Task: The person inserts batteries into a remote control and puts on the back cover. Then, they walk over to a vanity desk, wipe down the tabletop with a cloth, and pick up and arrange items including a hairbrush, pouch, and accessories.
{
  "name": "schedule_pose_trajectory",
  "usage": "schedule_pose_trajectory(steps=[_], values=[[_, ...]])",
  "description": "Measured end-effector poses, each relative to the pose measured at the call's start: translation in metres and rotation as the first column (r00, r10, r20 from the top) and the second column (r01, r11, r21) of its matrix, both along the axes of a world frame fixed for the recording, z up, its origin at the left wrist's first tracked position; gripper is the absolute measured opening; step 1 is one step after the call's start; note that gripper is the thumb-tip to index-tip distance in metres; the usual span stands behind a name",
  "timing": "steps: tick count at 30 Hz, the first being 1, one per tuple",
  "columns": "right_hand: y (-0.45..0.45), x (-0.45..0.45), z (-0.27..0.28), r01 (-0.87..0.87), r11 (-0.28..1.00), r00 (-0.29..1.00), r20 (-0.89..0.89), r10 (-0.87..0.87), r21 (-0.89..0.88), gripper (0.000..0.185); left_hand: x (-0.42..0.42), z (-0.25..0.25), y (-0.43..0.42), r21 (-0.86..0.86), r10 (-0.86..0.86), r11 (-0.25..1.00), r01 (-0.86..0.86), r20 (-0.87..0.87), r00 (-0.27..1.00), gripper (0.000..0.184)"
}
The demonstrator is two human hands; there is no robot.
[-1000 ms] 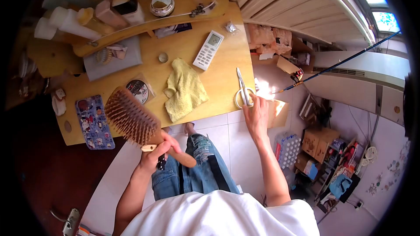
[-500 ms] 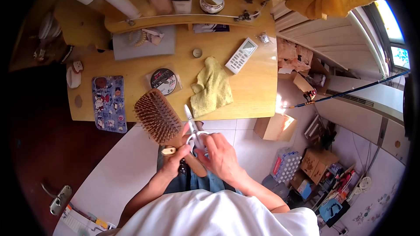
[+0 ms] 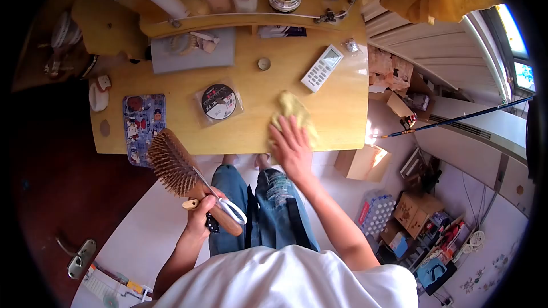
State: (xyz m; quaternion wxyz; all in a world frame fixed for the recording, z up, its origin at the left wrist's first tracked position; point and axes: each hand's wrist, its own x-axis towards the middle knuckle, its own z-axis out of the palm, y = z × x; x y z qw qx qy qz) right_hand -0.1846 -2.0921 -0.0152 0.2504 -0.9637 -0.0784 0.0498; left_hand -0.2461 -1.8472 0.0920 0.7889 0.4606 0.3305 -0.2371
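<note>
My left hand [image 3: 200,218] is closed around the handle of a wooden paddle hairbrush [image 3: 173,165], its bristles facing left. Held in that same hand, scissors [image 3: 233,210] with white handles lie along the brush. A small pale wooden piece [image 3: 190,205] pokes out by the thumb, and something black with light dots [image 3: 212,223] shows below it. On the table's front edge, a yellow cloth [image 3: 293,104] lies under my right hand [image 3: 293,145], whose fingers are stretched out flat over it.
On the wooden table [image 3: 251,131] are a packaged disc [image 3: 218,102], a white remote control [image 3: 322,68], a patterned blue case [image 3: 144,128], a small round tin [image 3: 264,64] and a grey box [image 3: 194,57]. A cardboard box [image 3: 363,162] stands right of the table.
My right hand has left the scissors and reached forward onto the cloth. My left hand has moved left and down with the brush and scissors, and the brush has turned sideways.
</note>
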Motion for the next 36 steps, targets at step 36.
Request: schedule_pose_trajectory(steps=[36], values=[[-0.114, 0.072, -0.001, 0.203, 0.978, 0.975, 0.105, -0.198, -0.038, 0.039, 0.022, -0.005, 0.007, -0.034, -0.164, 0.984, 0.174, 0.198, 0.966, 0.023]])
